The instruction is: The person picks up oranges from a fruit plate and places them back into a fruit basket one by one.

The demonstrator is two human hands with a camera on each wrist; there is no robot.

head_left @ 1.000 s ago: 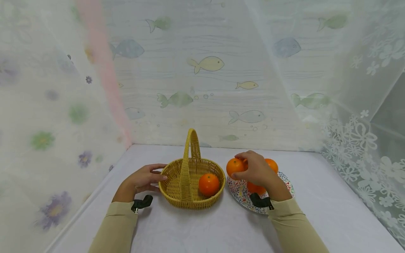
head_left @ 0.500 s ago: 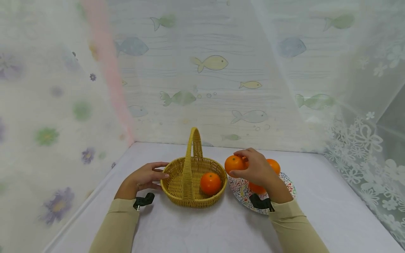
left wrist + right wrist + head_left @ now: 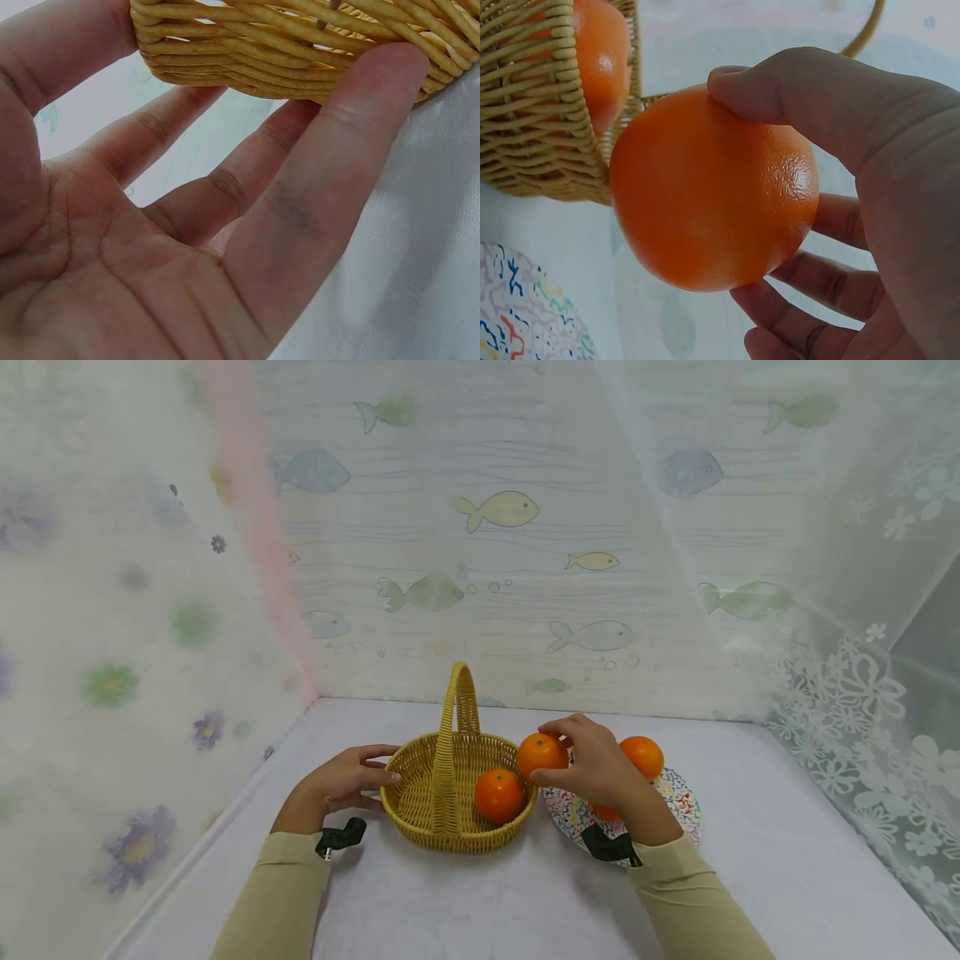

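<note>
My right hand (image 3: 596, 764) holds an orange (image 3: 542, 757) between thumb and fingertips, raised at the right rim of a yellow wicker basket (image 3: 420, 839). In the right wrist view the held orange (image 3: 705, 195) overlaps the basket's rim, and the thumb lies across its top. Another orange (image 3: 498, 797) sits inside the basket, in its right half. At the basket's left end is my left hand (image 3: 347, 781), its thumb and fingers spread and touching the woven wall (image 3: 247, 56); the palm stays apart from it.
A plate with a multicoloured squiggle pattern (image 3: 678, 802) stands right of the basket under my right forearm. On it lie an orange (image 3: 642, 757) and another orange (image 3: 606, 812) mostly hidden by the hand. The basket's tall handle (image 3: 446, 760) arches over its middle.
My right hand has carried its orange leftward from over the plate to the basket's right rim. The left hand keeps its place at the basket; the head view has shifted slightly.
</note>
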